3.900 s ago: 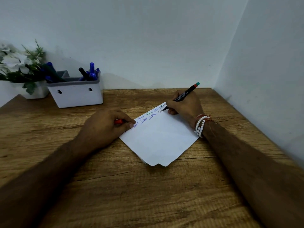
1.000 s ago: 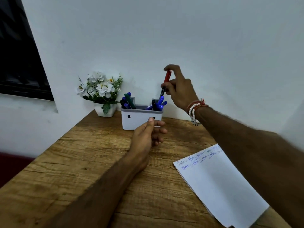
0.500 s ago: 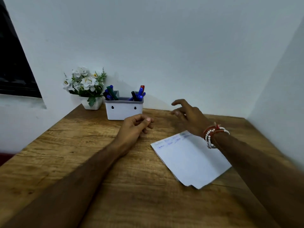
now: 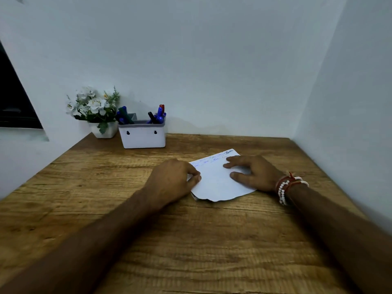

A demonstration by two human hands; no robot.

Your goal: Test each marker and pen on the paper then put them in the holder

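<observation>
The brown wood-grain table [image 4: 191, 240] is pushed into a corner, with a plain white back wall [image 4: 212, 60] behind it and a plain white side wall [image 4: 360, 102] along its right edge. At the far left a dark window opening [image 4: 12, 102] cuts into the wall. At the back left of the table, against the wall, stands a small white pot [image 4: 105, 129] of white artificial flowers [image 4: 93, 105] with green leaves. Just beside it on the right is the white rectangular holder [image 4: 142, 139] with a grey rim and two small keyhole slots in its front.

The markers and pens stand in the holder in two clusters. A blue and dark green bunch [image 4: 124, 116] leans at its left end, and a black, blue and red bunch [image 4: 159, 115] stands at its right end.

The white sheet of paper [image 4: 214, 181] lies flat on the table, well in front of the holder and a little to its right. It is turned at an angle, with lines of blue and dark scribbles along its far edge and a ragged near edge.

Both forearms reach in from the near side. The left hand [image 4: 176, 181] sits knuckles-up at the paper's left edge with its fingers curled down so the tips meet the sheet. I cannot tell whether it pinches the edge or only rests there. The right hand [image 4: 254, 175] lies palm-down on the right part of the paper, fingers straight and spread, thumb held apart, holding nothing. White-bead and red thread bracelets [image 4: 284, 187] circle that wrist.
</observation>
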